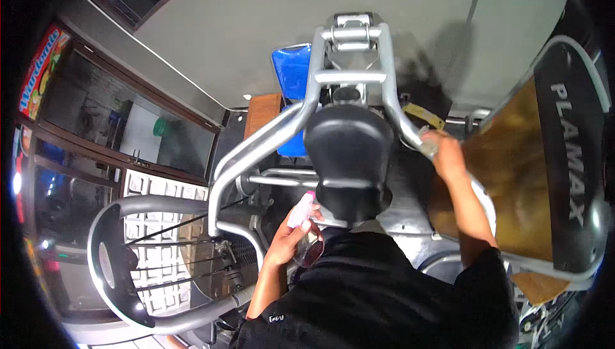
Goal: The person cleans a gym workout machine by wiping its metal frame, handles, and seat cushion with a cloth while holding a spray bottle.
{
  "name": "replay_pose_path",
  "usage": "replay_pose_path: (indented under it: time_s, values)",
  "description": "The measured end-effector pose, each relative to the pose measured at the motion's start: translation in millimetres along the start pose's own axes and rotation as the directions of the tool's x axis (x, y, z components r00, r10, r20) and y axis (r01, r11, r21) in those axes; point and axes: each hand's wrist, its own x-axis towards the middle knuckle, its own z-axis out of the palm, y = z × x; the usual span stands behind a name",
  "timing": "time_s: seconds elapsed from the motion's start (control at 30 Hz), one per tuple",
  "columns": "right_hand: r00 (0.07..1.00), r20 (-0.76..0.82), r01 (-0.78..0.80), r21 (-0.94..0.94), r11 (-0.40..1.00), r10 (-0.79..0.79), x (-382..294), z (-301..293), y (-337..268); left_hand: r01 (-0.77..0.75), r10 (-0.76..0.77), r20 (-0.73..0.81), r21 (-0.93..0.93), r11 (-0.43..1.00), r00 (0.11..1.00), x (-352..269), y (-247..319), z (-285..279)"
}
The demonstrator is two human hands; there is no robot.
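Note:
My left hand (pixel 293 238) grips a spray bottle (pixel 303 212) with a white and pink spray head. Its clear lower part seems to hold dark liquid, partly covered by my fingers. In my right hand (pixel 449 154) is a pale cloth (pixel 428 143), pressed against the right silver tube (pixel 402 117) of a gym machine. Between the machine's two side tubes, a black padded seat (pixel 348 149) lies straight in front of my body. A silver crossbar (pixel 350 77) joins the tubes beyond the seat.
A blue chair (pixel 292 73) and a brown wooden box-like piece (pixel 262 111) stand behind the left tube (pixel 269 145). On the right rises a machine's large panel (pixel 509 171) with a black lettered edge. A cable machine frame (pixel 103 262) and glass doors (pixel 129 94) are at left.

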Motion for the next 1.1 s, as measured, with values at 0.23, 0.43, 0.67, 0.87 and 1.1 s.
replay_pose_path:
  time_s: [0.23,0.43,0.67,0.87,1.1]
  values:
    - [0.925,0.013,-0.379,-0.004,0.925,0.379,-119.9,-62.2,-25.5,-0.094,0.111,0.225,-0.087,0.992,0.968,-74.4,-21.3,-14.6]
    - [0.849,-0.094,-0.517,0.050,0.854,0.519,-267.2,-83.9,-115.2,-0.155,0.172,0.336,-0.078,0.985,0.926,-111.7,-27.6,-8.2]
    - [0.708,-0.300,-0.586,0.257,0.769,0.640,-386.6,-64.7,-108.2,-0.095,0.155,0.461,-0.152,0.984,0.874,-161.1,-49.4,17.2]
    - [0.788,-0.383,-0.477,0.116,0.871,0.482,-391.1,-42.3,-121.7,0.030,0.137,0.555,-0.282,0.959,0.821,-175.2,-81.6,42.3]
    - [0.787,-0.537,-0.329,0.053,0.943,0.305,-344.5,-77.0,-67.3,0.053,0.096,0.580,-0.235,0.971,0.809,-170.1,-93.3,78.8]
